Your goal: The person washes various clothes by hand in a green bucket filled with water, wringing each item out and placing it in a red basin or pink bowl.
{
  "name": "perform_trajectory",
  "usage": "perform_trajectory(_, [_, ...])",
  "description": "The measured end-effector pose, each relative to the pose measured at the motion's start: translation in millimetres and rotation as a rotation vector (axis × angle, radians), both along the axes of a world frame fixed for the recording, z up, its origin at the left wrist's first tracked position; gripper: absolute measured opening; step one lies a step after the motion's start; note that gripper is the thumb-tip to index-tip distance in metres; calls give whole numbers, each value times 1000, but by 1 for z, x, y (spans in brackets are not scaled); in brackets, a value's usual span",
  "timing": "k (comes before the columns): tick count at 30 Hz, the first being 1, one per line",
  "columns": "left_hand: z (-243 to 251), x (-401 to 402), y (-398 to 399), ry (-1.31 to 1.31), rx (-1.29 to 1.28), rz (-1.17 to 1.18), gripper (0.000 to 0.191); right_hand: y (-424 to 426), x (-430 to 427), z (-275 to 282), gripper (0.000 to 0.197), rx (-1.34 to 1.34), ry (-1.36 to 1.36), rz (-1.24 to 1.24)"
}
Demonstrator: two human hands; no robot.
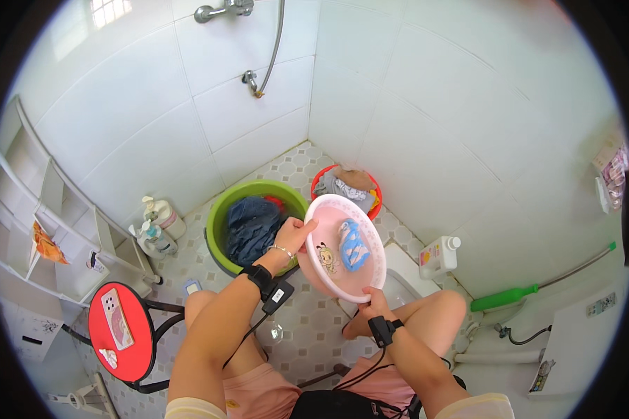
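A pink plastic basin (322, 217) with a cartoon bee inside is held tilted above the floor. My left hand (295, 235) grips its left rim, and my right hand (373, 305) grips the rim at the lower right. In the basin lies a bunched blue-and-white cloth (353, 245). Just left of my left hand stands a green tub (215, 212) with dark blue fabric (251, 230) and a bit of red in it. Behind the basin, a red basin (314, 183) holds a heap of grey, white and brown clothes (346, 183), partly hidden by the pink rim.
Several pump bottles (160, 225) stand by the left wall near a white shelf rack (68, 209). A red-topped stool (136, 314) carries a phone (118, 319). To the right are a squat toilet (398, 288), a white jug (439, 257) and a green-headed brush (503, 298).
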State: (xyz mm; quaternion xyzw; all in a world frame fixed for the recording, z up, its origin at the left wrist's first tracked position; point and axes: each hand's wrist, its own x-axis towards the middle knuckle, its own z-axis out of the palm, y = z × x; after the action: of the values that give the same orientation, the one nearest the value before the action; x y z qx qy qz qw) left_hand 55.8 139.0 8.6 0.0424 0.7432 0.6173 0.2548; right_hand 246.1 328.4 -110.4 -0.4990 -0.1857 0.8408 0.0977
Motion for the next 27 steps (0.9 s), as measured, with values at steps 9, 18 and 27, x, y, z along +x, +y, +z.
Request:
perform_trajectory(9, [1,35,17,340,-104,17,25,37,9,-78,51,415,-327,642])
perform_trajectory(18, [-8,58,51,782,-359,-162,15,9,-91,-6,72,761,-75,852])
perform_trajectory(27, [-8,74,63,1081,-326,-395,11,46,-107,-112,33,411,123,749])
